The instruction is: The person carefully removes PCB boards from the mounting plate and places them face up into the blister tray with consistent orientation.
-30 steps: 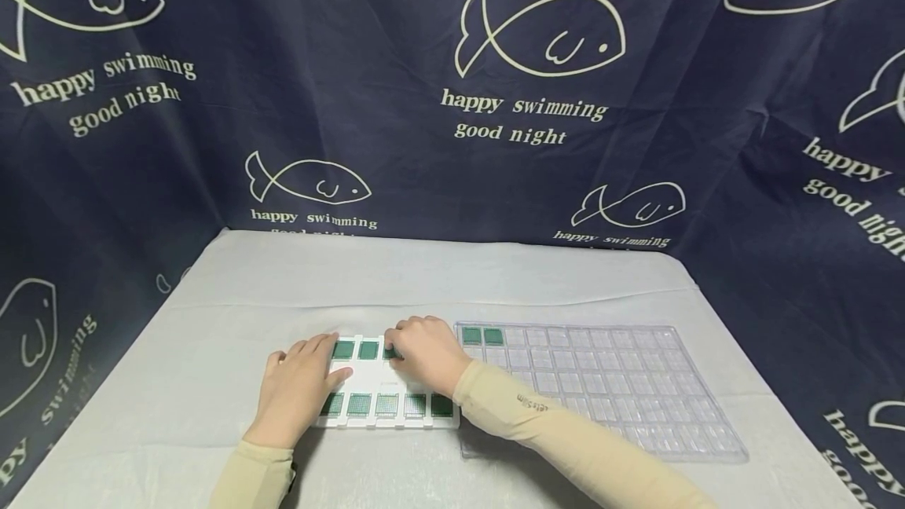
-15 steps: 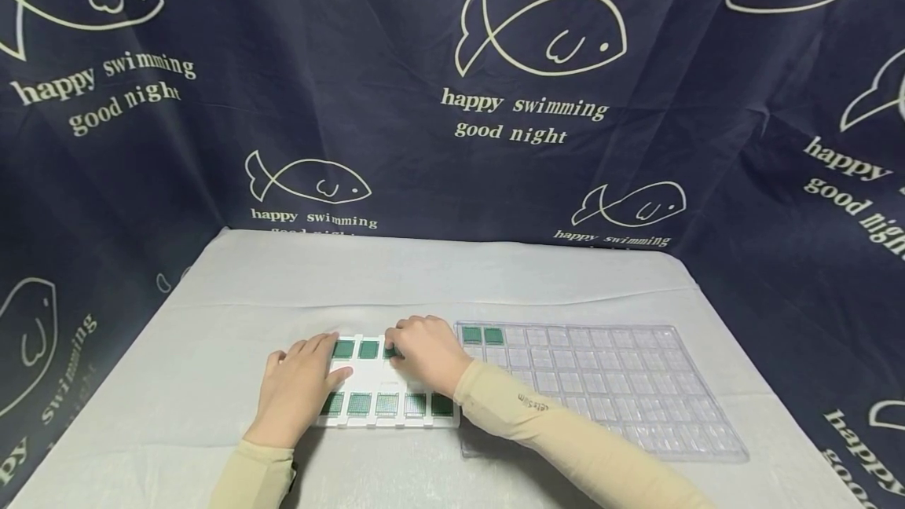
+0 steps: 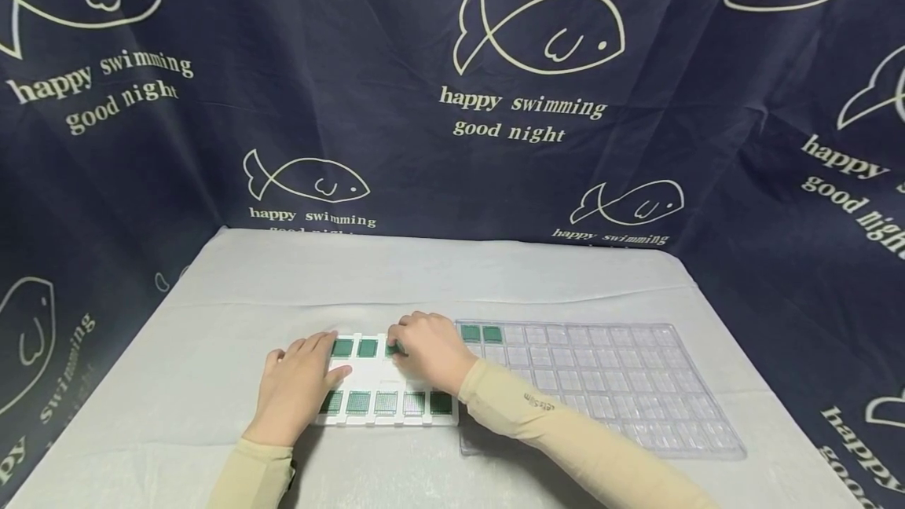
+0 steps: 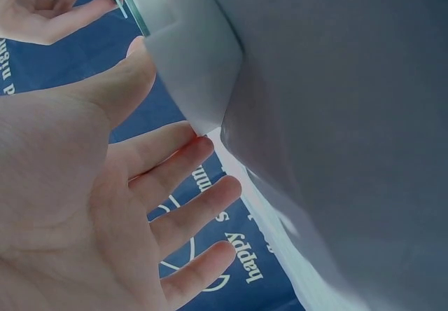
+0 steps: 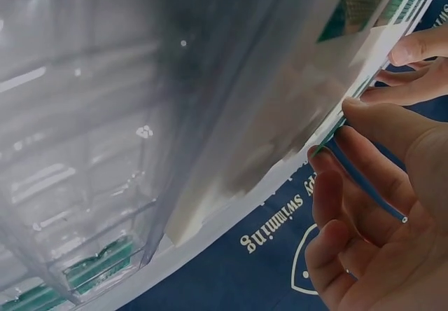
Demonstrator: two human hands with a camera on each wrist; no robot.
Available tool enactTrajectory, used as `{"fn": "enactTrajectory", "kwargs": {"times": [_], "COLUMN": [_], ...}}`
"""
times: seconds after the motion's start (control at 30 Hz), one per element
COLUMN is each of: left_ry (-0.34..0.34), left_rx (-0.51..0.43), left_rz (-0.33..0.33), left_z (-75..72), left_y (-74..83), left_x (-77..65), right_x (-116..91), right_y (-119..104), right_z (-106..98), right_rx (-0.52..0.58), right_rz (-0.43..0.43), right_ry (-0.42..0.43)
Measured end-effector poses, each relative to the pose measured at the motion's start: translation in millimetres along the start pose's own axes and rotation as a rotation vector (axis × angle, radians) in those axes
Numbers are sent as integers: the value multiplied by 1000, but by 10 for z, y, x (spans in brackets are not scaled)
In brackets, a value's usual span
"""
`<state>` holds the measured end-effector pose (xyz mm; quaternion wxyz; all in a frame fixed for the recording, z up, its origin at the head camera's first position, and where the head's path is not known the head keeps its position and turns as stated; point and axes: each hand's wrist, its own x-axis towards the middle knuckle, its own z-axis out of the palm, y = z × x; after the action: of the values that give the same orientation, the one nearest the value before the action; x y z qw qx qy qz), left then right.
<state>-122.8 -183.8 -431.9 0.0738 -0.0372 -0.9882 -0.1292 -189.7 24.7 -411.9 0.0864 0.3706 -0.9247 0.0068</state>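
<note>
A white tray [image 3: 364,371] lies on the table, with small square green circuit boards [image 3: 360,403] in a near and a far row. My left hand [image 3: 297,391] rests on the tray's left end, its fingers nearly straight, with the thumb on top and the index fingertip at the edge. At the far row, my right hand [image 3: 433,352] pinches a green circuit board [image 5: 327,139] between thumb and fingers. In the left wrist view that board [image 4: 117,0] shows edge-on, tilted up from the tray. The fingers hide part of it.
Right of the white tray lies a clear plastic compartment tray [image 3: 601,360]. Two green boards [image 3: 481,334] sit in its far left compartments. My right forearm [image 3: 558,430] crosses over its near left part. A dark blue fish-print curtain [image 3: 452,203] hangs behind the table.
My right hand has shifted slightly right and up, and the pinched board has tilted up with it. My left hand and both trays stay in place.
</note>
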Motion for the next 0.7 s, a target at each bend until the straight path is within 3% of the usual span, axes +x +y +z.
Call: {"fn": "enactTrajectory", "kwargs": {"times": [0.33, 0.7], "left_ry": [8, -29], "left_rx": [2, -10], "left_rz": [1, -13], "left_z": [3, -15], "left_y": [-1, 8], "left_x": [2, 1], "right_x": [-35, -136], "right_y": [30, 136], "right_z": [-14, -80], "right_rx": [14, 89], "right_rz": [-9, 0], "right_ry": [21, 30]}}
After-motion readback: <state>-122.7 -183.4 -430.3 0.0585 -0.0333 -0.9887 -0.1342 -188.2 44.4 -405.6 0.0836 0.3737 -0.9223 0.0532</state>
